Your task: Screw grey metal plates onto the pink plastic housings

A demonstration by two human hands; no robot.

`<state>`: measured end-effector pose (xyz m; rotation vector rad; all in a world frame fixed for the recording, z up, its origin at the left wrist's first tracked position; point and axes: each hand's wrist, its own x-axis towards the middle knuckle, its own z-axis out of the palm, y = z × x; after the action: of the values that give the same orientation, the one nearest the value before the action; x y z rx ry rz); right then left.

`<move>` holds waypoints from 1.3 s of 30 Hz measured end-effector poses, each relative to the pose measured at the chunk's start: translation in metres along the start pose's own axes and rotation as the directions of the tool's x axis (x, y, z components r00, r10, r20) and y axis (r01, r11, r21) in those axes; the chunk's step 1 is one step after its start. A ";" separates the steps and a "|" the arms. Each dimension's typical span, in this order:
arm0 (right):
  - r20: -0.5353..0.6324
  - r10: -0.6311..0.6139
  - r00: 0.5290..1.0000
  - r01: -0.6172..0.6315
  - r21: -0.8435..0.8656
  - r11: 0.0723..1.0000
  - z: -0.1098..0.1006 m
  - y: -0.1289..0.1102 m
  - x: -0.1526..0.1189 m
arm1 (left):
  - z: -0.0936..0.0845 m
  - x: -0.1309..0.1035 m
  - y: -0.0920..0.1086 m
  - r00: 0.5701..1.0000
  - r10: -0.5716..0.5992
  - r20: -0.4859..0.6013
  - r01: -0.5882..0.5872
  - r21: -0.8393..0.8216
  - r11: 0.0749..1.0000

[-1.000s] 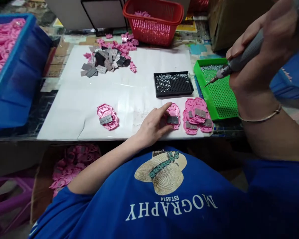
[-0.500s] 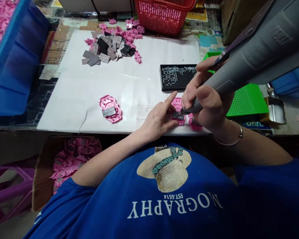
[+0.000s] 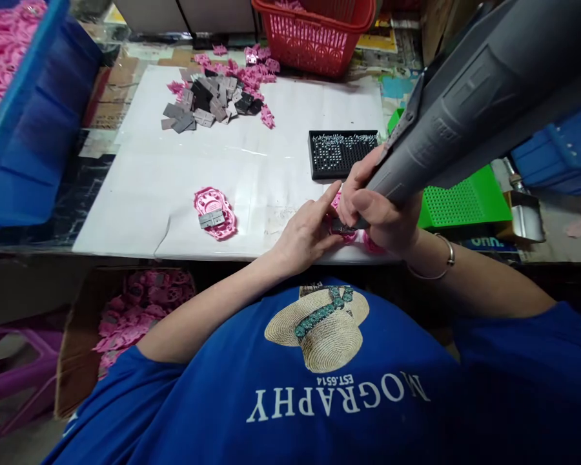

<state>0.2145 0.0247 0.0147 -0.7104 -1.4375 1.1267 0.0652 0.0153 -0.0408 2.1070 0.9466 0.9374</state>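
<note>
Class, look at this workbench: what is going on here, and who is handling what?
A person in a blue shirt works at a white sheet. The right hand grips a grey electric screwdriver, tip down on a pink plastic part that the left hand steadies. A black screw tray sits behind; another pink part lies left.

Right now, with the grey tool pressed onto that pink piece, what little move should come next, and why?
Probably lift the grey power screwdriver straight up. Its tip sits on the pink piece that the left hand steadies, while the right hand grips it. More screws wait in the black tray just behind.
</note>
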 end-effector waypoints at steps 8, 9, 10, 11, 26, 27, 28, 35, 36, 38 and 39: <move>-0.054 -0.227 0.972 0.231 0.074 0.970 -0.004 -0.019 0.013 | -0.004 0.002 0.002 1.000 0.019 0.021 -0.018 -0.039 0.999; -0.059 -0.217 0.975 0.220 0.064 0.973 -0.004 -0.019 0.013 | -0.004 0.001 0.002 1.000 0.016 0.022 -0.015 -0.040 0.999; -0.063 -0.200 0.978 0.204 0.053 0.978 -0.005 -0.018 0.011 | -0.004 0.001 0.002 1.000 0.011 0.024 -0.010 -0.040 0.999; -0.070 -0.183 0.981 0.186 0.038 0.982 -0.005 -0.017 0.009 | -0.004 0.001 0.002 1.000 0.006 0.024 -0.006 -0.039 0.999; -0.078 -0.186 0.980 0.189 0.042 0.981 -0.004 -0.009 0.002 | -0.003 0.001 0.000 1.000 0.018 0.021 -0.017 -0.046 0.999; -0.081 -0.188 0.979 0.191 0.033 0.981 -0.004 -0.010 0.001 | -0.003 0.001 0.000 1.000 0.015 0.024 -0.014 -0.050 0.999; -0.094 -0.196 0.976 0.199 0.025 0.980 -0.004 -0.010 0.001 | -0.002 0.001 0.000 1.000 0.014 0.026 -0.013 -0.053 0.999; -0.067 -0.152 0.986 0.151 -0.018 0.988 -0.002 -0.008 -0.003 | -0.002 0.001 0.000 0.999 0.043 -0.001 -0.043 -0.031 0.999; -0.063 -0.153 0.986 0.151 -0.037 0.988 -0.003 -0.007 -0.003 | -0.002 0.001 0.001 0.999 0.042 -0.001 -0.042 -0.031 0.999; -0.037 -0.189 0.981 0.186 -0.071 0.980 -0.004 -0.003 -0.003 | -0.002 0.002 0.001 0.999 0.040 0.002 -0.040 -0.030 0.999; -0.025 -0.208 0.978 0.206 -0.078 0.975 -0.006 -0.001 -0.003 | -0.002 0.002 0.001 0.999 0.040 0.001 -0.040 -0.031 0.999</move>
<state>0.2209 0.0232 0.0137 -0.6125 -1.4949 0.8998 0.0645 0.0167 -0.0381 2.1077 0.8866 0.9637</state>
